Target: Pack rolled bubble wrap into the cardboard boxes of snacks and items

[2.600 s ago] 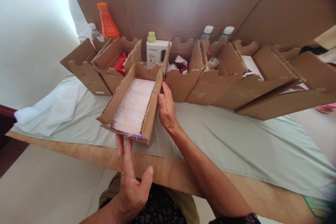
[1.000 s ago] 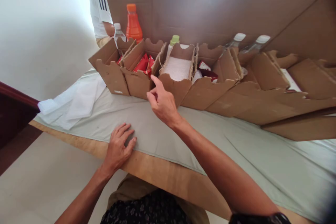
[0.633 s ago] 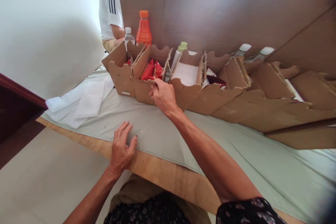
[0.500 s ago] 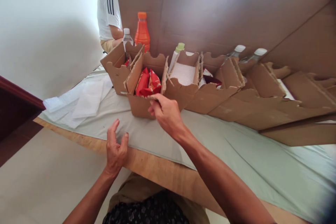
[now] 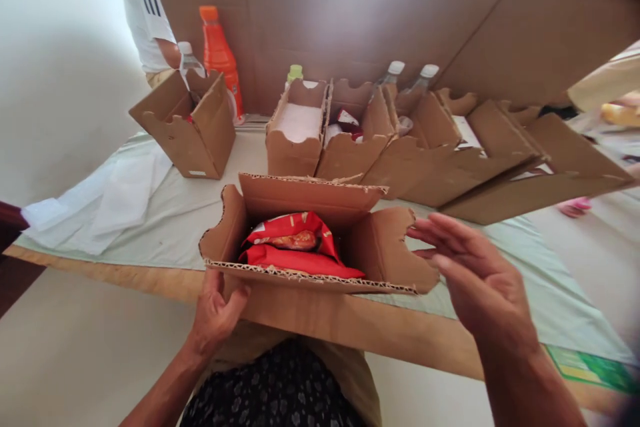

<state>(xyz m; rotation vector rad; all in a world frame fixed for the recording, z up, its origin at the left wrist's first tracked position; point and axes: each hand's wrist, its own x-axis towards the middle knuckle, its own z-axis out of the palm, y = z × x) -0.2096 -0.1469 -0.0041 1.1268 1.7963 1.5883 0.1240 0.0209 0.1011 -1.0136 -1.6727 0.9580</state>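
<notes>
A long open-topped cardboard box [image 5: 390, 247] lies crosswise in front of me, at the table's front edge. Inside it are red snack packets [image 5: 300, 260], one showing printed food. At the box's lower left corner is my left hand [image 5: 217, 313], with its thumb against the near wall and its fingers partly hidden behind the corner. My right hand [image 5: 483, 273] is beside the right end, open, fingers stretched toward the notched rim; whether the fingertips touch the cardboard is hard to tell.
A separate cardboard box [image 5: 200, 140] stands back left, near an orange bottle [image 5: 220, 53]. More cardboard boxes [image 5: 345, 153] form a slanting row to the right. White foam sheets [image 5: 125, 193] lie on the cloth at left. A person's sleeve [image 5: 150, 7] shows behind.
The box with red packets has come out of the row toward me and turned crosswise. My right hand has let go of its rim and moved right; my left hand has met its left corner.
</notes>
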